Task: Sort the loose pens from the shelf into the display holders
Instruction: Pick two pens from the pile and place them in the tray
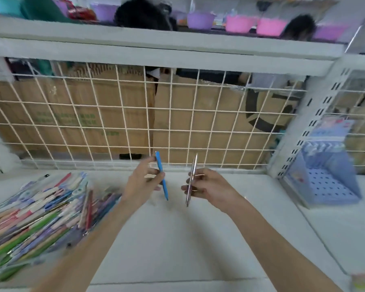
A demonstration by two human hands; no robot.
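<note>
Loose pens point(36, 216) heaped on white shelf point(177, 239) at my near left: many colours, pastel barrels, some in clear sleeves, blurred. My left hand point(142, 183) above shelf centre, fingers curled, pinching blue pen point(161, 175), pen near upright, tip down. My right hand point(207, 186) just beside, apart from left, fingers curled round silver pen point(191, 180), also near upright. Blue display holder point(325, 178) at right, perforated floor showing, well apart from hands. Wire grid point(135, 114) behind shelf, cardboard boxes point(72, 114) beyond it.
</note>
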